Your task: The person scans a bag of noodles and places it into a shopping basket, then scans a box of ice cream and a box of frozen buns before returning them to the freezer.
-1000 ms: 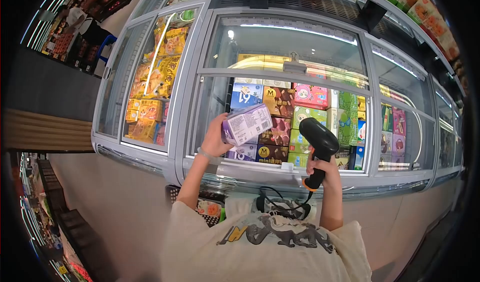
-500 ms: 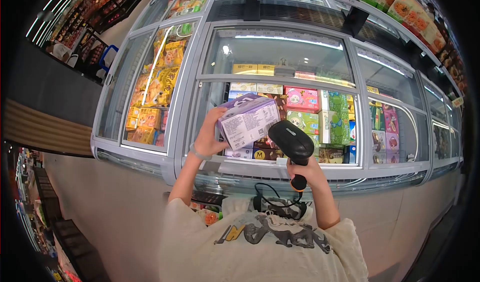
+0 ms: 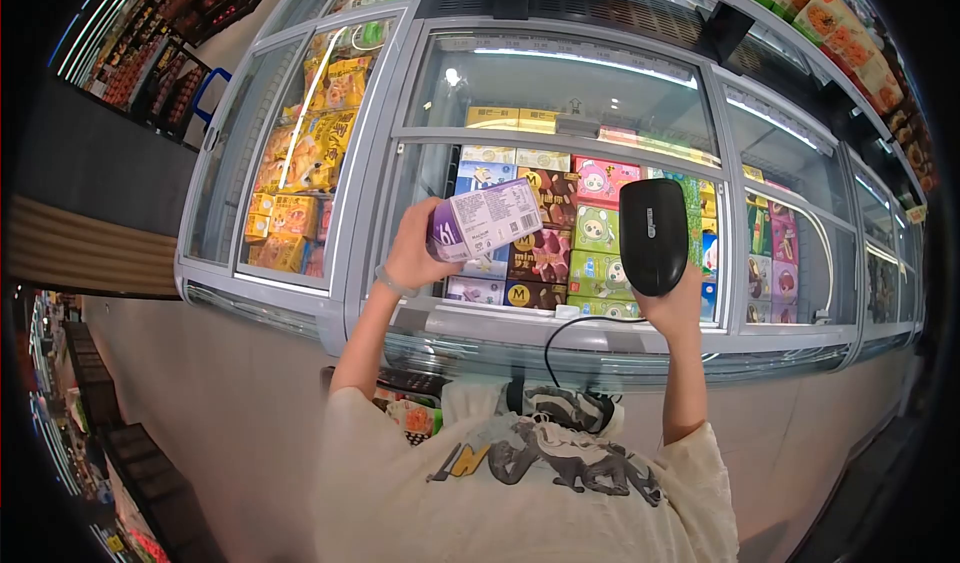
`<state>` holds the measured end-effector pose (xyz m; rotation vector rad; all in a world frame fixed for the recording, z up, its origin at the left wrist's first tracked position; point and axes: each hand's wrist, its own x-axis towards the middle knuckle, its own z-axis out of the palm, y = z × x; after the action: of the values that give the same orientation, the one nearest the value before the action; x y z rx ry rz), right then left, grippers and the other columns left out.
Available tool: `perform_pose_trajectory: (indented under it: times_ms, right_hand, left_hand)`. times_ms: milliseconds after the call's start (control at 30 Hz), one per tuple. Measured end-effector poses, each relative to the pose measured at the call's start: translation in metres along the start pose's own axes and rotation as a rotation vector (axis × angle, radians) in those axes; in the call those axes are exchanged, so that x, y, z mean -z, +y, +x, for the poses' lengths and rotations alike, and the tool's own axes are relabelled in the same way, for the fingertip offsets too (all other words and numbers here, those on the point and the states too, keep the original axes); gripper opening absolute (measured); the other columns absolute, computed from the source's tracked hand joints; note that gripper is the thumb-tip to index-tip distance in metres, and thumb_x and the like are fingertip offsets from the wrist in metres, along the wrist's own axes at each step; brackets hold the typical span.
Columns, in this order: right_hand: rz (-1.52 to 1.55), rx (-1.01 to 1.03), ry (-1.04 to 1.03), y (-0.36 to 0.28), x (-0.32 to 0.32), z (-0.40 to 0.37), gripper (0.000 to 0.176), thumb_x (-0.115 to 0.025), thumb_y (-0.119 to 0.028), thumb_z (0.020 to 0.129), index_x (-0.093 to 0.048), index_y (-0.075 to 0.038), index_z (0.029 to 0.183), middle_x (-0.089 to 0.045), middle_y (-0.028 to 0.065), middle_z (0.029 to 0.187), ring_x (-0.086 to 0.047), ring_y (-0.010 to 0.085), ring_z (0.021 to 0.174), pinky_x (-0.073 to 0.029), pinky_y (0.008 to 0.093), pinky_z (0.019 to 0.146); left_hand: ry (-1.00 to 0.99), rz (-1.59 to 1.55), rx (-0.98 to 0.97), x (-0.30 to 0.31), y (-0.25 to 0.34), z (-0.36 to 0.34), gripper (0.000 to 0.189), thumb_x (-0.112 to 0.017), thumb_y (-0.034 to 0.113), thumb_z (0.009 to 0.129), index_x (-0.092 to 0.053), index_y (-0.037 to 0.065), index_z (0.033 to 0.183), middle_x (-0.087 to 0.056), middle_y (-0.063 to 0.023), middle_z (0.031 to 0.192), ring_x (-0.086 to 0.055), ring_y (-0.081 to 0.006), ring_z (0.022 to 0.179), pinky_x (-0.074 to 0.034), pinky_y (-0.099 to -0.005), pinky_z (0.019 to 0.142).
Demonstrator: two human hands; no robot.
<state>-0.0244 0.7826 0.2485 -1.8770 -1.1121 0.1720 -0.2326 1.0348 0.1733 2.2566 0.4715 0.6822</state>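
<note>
My left hand [image 3: 414, 247] is closed on the left end of a purple and white box [image 3: 488, 219]. A printed label with a barcode at its right end faces up toward me. The box is held tilted above the boxes in the freezer. To the right, my right hand [image 3: 672, 305] grips a black handheld barcode scanner [image 3: 653, 233]; the fingers are partly hidden under its head. A gap separates the scanner from the box. From the scanner a black cable [image 3: 552, 348] curves down toward my body.
Below my hands is a chest freezer [image 3: 420, 313] with sliding glass lids. Inside are brown ice cream boxes [image 3: 540, 253], green boxes [image 3: 597, 275] and pink boxes [image 3: 607, 175]. Yellow bags [image 3: 325, 148] fill the left freezer section. A basket [image 3: 398, 381] sits near my waist.
The scanner has moved right and up, away from the box, and its head now points more upward. The box has turned in my left hand and sits slightly lower.
</note>
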Motion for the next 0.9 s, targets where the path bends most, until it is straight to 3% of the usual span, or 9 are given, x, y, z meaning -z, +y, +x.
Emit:
perform_pose_trajectory:
  times_ms: [67,167,333,400,500,600,733,800,900]
  right_hand:
    - [-0.225,0.117,0.074,-0.002,0.007,0.022,0.034,-0.061,-0.004,0.058,-0.053,-0.001,0.091,-0.056,0.0096,0.065,-0.056,0.0250,0.056,-0.044,0.0308,0.053]
    - [-0.361,0.307,-0.018,0.007,-0.003,0.056,0.035,-0.064,-0.008,0.057,-0.053,-0.003,0.089,-0.056,0.0116,0.068,-0.055,0.0293,0.059,-0.044,0.0317,0.052]
    - [-0.318,0.526,-0.574,0.051,-0.090,0.088,0.052,-0.063,-0.014,0.047,-0.050,-0.007,0.097,-0.053,0.0090,0.068,-0.056,0.0270,0.062,-0.044,0.0362,0.052]
    - [-0.285,0.323,-0.738,0.071,-0.140,0.083,0.046,-0.066,-0.019,0.054,-0.048,-0.007,0.095,-0.055,0.0128,0.069,-0.057,0.0286,0.065,-0.045,0.0365,0.055]
    - [0.189,-0.073,-0.539,0.136,-0.211,0.073,0.035,-0.064,-0.012,0.057,-0.051,-0.007,0.090,-0.056,0.0089,0.069,-0.057,0.0214,0.062,-0.046,0.0332,0.055]
    - [0.541,-0.620,-0.719,0.168,-0.232,0.081,0.025,-0.063,-0.011,0.062,-0.052,-0.007,0.085,-0.054,0.0034,0.067,-0.054,0.0130,0.059,-0.045,0.0282,0.053]
    - [0.666,-0.861,-0.768,0.200,-0.247,0.062,0.023,-0.064,-0.008,0.064,-0.051,-0.006,0.083,-0.053,0.0007,0.072,-0.051,0.0097,0.061,-0.042,0.0220,0.050]
    - [0.688,-0.955,-0.757,0.210,-0.247,0.051,0.026,-0.065,-0.008,0.063,-0.051,-0.004,0.085,-0.053,0.0016,0.073,-0.054,0.0118,0.064,-0.045,0.0237,0.052]
    - [0.686,-1.075,-0.790,0.227,-0.250,0.031,0.030,-0.065,-0.010,0.064,-0.051,-0.002,0.089,-0.056,0.0043,0.076,-0.057,0.0144,0.067,-0.048,0.0263,0.056]
  left_hand:
    - [-0.091,0.104,0.038,0.000,-0.012,0.008,0.074,-0.074,0.015,0.047,-0.038,0.001,0.111,-0.046,-0.0161,0.101,-0.046,-0.0317,0.093,-0.036,-0.0367,0.084]
    - [-0.178,0.133,0.077,-0.008,-0.041,0.020,0.075,-0.074,0.019,0.047,-0.041,0.000,0.111,-0.047,-0.0177,0.102,-0.046,-0.0329,0.095,-0.036,-0.0369,0.085]
    - [-0.490,0.138,0.184,-0.032,-0.094,0.046,0.075,-0.072,0.023,0.046,-0.043,0.004,0.112,-0.051,-0.0171,0.101,-0.047,-0.0330,0.096,-0.037,-0.0366,0.085]
    - [-0.644,0.123,0.242,-0.041,-0.103,0.059,0.077,-0.072,0.026,0.046,-0.043,0.007,0.115,-0.052,-0.0162,0.101,-0.047,-0.0326,0.098,-0.037,-0.0359,0.086]
    - [-0.807,0.157,0.273,-0.073,-0.157,0.056,0.084,-0.071,0.034,0.044,-0.042,0.006,0.117,-0.050,-0.0177,0.108,-0.046,-0.0319,0.102,-0.039,-0.0353,0.086]
    - [-0.940,0.222,0.330,-0.097,-0.169,0.054,0.087,-0.071,0.034,0.041,-0.043,0.004,0.118,-0.053,-0.0200,0.105,-0.050,-0.0323,0.098,-0.041,-0.0353,0.084]
    - [-1.134,0.124,0.411,-0.147,-0.193,0.049,0.091,-0.072,0.032,0.040,-0.041,0.003,0.120,-0.052,-0.0203,0.108,-0.052,-0.0308,0.097,-0.042,-0.0339,0.083]
    - [-1.244,0.037,0.476,-0.171,-0.204,0.042,0.090,-0.075,0.028,0.041,-0.041,0.001,0.120,-0.051,-0.0203,0.110,-0.049,-0.0298,0.103,-0.038,-0.0323,0.088]
    - [-1.337,0.167,0.484,-0.197,-0.210,0.024,0.094,-0.074,0.027,0.041,-0.037,0.004,0.125,-0.047,-0.0204,0.116,-0.045,-0.0285,0.108,-0.037,-0.0312,0.090]
